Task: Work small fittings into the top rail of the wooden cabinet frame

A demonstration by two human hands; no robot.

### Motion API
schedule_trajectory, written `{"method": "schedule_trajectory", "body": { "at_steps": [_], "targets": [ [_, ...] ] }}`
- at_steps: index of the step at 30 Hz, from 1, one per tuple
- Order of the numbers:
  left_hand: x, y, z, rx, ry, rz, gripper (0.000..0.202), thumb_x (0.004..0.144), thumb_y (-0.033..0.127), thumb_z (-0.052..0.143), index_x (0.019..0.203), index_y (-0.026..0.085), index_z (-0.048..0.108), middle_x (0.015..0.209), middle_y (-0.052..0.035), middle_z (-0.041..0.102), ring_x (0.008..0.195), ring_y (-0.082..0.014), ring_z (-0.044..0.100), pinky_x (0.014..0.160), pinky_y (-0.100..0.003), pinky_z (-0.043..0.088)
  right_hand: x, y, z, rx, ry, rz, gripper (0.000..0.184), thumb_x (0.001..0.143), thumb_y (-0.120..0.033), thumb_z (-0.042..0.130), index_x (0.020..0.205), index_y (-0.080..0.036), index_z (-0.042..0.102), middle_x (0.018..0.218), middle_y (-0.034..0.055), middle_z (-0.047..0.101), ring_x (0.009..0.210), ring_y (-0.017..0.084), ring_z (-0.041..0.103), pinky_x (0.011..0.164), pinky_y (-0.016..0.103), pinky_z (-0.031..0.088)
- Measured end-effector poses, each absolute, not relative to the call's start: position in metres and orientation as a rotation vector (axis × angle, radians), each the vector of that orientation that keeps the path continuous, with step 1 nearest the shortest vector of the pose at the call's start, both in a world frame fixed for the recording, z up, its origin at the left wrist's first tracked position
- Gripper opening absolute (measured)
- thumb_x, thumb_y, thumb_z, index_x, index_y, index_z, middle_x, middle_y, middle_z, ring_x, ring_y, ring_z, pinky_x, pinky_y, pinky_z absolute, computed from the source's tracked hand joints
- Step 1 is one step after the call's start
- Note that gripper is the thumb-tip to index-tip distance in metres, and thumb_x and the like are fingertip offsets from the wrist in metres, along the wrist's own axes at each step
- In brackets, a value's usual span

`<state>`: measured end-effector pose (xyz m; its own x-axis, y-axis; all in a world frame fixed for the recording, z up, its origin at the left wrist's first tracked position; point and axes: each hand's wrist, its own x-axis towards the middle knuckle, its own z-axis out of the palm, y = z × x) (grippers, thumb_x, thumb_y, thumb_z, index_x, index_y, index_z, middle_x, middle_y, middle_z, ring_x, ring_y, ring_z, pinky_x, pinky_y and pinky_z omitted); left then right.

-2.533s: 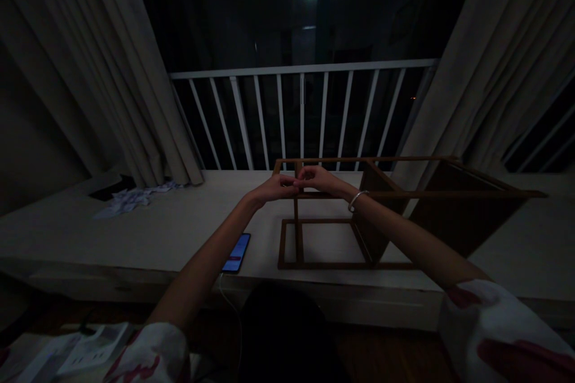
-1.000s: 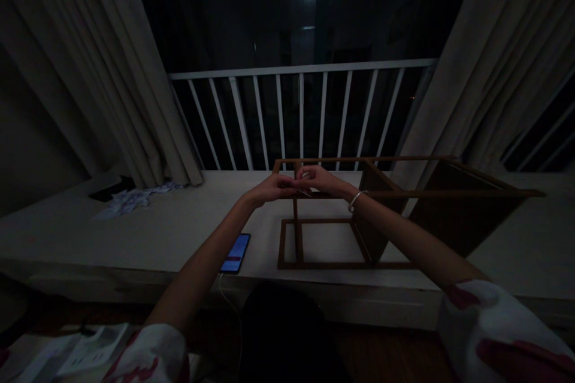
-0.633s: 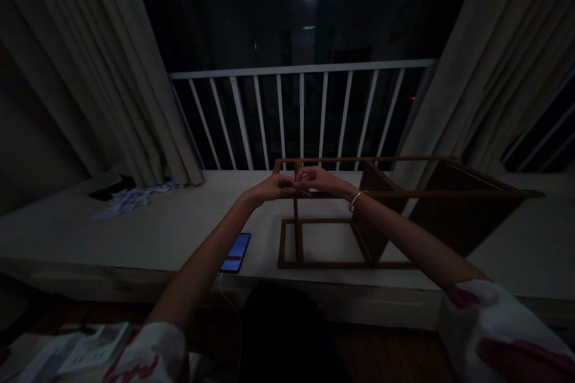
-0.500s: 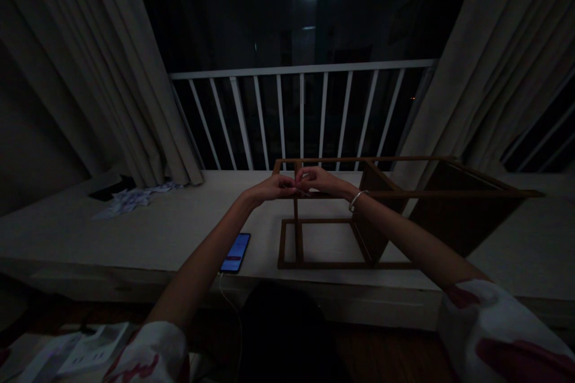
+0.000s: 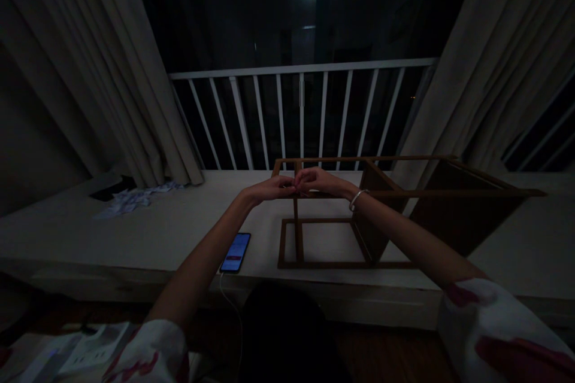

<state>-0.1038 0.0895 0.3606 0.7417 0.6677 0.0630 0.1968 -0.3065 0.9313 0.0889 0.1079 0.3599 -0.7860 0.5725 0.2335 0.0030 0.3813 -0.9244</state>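
Observation:
A brown wooden frame, like a small shelf rack (image 5: 332,265), lies on its side on the pale window ledge (image 5: 179,233). Over the left part of its upper rail, my left hand (image 5: 273,187) and my right hand (image 5: 318,181) meet with fingertips together. The fingers of both are closed in a pinch. Whatever is between them is too small and dark to name. A bracelet (image 5: 358,198) circles my right wrist. Beside my left forearm lies a phone (image 5: 236,252) with its screen lit.
A white cable (image 5: 231,305) hangs from the phone over the ledge's edge. Crumpled papers (image 5: 130,198) lie at the left by the curtain (image 5: 130,72). Behind the ledge stands a white railing (image 5: 302,69). A white power strip (image 5: 94,347) sits at the lower left.
My fingers have shifted slightly at the rail; a thin pale sliver under my right fingers shows less now. The frame and phone have stayed in place.

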Motion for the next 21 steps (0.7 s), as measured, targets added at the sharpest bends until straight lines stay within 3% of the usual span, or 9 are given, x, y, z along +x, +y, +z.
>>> {"method": "schedule_trajectory", "body": {
  "at_steps": [21],
  "targets": [
    [-0.1034, 0.0903, 0.3580, 2.017, 0.790, 0.552, 0.042, 0.071, 0.043, 0.055, 0.099, 0.011, 0.057, 0.098, -0.0081, 0.060, 0.090, -0.0164, 0.053, 0.079, -0.028, 0.040, 0.0917, 0.1106, 0.3606, -0.477, -2.086, 1.569, 0.023, 0.064, -0.022, 0.064, 0.082, -0.011, 0.055, 0.073, 0.0004, 0.059, 0.064, 0.007, 0.053, 0.059, 0.019, 0.040]
  ]
}}
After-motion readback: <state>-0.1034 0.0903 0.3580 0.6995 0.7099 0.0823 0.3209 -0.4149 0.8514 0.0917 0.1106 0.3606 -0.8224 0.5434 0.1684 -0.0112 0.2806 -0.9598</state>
